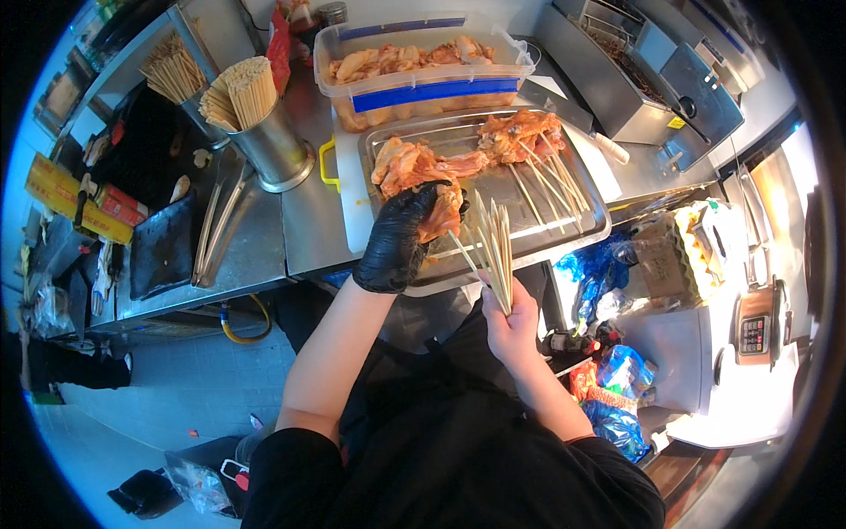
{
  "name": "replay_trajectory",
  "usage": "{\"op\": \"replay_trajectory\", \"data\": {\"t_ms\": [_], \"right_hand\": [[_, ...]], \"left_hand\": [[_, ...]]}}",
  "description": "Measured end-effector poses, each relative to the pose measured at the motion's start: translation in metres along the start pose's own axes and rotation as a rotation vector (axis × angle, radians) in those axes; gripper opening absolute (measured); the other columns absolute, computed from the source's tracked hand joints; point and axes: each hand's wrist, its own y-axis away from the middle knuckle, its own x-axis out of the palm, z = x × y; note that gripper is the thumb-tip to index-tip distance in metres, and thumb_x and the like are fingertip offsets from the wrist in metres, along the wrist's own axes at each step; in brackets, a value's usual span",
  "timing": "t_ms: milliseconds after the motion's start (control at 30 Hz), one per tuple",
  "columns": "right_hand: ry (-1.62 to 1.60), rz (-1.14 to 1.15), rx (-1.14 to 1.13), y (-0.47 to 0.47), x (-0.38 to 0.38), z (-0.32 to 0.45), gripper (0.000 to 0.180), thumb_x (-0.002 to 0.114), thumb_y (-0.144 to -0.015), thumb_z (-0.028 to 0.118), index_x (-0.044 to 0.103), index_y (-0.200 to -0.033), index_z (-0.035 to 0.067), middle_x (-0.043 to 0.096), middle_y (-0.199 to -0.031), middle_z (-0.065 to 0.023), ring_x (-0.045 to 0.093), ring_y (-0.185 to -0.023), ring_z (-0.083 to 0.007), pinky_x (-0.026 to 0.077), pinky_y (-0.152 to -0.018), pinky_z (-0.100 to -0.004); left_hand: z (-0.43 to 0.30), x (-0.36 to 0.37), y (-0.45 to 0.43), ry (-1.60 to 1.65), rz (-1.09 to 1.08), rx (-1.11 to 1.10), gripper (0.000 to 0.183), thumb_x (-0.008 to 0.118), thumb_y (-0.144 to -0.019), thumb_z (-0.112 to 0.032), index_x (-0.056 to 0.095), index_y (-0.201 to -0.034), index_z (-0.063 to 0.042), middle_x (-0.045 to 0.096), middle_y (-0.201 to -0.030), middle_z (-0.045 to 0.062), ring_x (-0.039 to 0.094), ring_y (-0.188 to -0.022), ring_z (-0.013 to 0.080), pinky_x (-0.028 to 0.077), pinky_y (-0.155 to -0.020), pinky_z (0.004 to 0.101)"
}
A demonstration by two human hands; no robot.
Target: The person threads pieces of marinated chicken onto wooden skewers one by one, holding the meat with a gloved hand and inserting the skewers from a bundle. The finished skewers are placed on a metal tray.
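Observation:
My left hand, in a black glove, grips a piece of raw marinated meat over the near side of a metal tray. Bare and to the right, my right hand is closed around a bundle of wooden skewers. One single skewer slants from that hand, its tip at the meat's lower edge; whether it has pierced the meat I cannot tell. Loose meat pieces lie at the tray's left. Skewered meat rests at its far right, the sticks pointing toward me.
Behind the tray stands a clear plastic tub of raw meat. A knife lies right of the tray. Metal canisters of skewers and tongs are on the left. A deep fryer sits at the back right.

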Motion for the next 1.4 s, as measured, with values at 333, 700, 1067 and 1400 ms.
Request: {"op": "replay_trajectory", "data": {"t_ms": [333,700,1067,1400], "right_hand": [[-0.253,-0.034,0.073,-0.014,0.011,0.011,0.027,0.055,-0.099,0.006,0.063,-0.124,0.002,0.048,-0.071,0.0062,0.043,-0.063,-0.0025,0.037,-0.056,-0.0200],[-0.193,-0.035,0.031,-0.008,0.007,0.000,0.026,0.054,-0.100,0.003,0.060,-0.125,-0.001,0.051,-0.075,0.0064,0.041,-0.062,-0.0007,0.031,-0.055,-0.0181],[-0.359,-0.083,0.079,-0.014,-0.006,0.010,0.025,0.055,-0.099,0.006,0.063,-0.123,0.002,0.049,-0.071,0.0066,0.044,-0.060,-0.0021,0.036,-0.054,-0.0202],[-0.139,-0.357,-0.171,-0.123,-0.092,0.049,0.025,0.053,-0.099,0.008,0.064,-0.120,-0.002,0.054,-0.068,0.0009,0.051,-0.058,-0.0070,0.040,-0.054,-0.0222]], "left_hand": [[0.000,0.011,0.007,-0.129,-0.029,0.017,0.030,0.064,-0.097,-0.016,0.062,-0.123,-0.001,0.069,-0.112,0.009,0.067,-0.100,0.0181,0.056,-0.088,0.0312],[0.000,0.014,0.010,-0.249,-0.040,-0.012,0.037,0.070,-0.093,-0.017,0.059,-0.126,-0.003,0.068,-0.112,0.007,0.067,-0.101,0.0200,0.058,-0.087,0.0356],[0.000,0.018,0.008,-0.432,0.013,-0.008,0.034,0.068,-0.093,-0.011,0.061,-0.123,0.003,0.069,-0.112,0.012,0.068,-0.101,0.0192,0.056,-0.089,0.0311],[-0.001,0.017,0.008,-0.261,0.012,-0.096,0.035,0.064,-0.097,-0.017,0.059,-0.126,0.002,0.069,-0.116,0.017,0.068,-0.107,0.0240,0.055,-0.096,0.0342]]}}
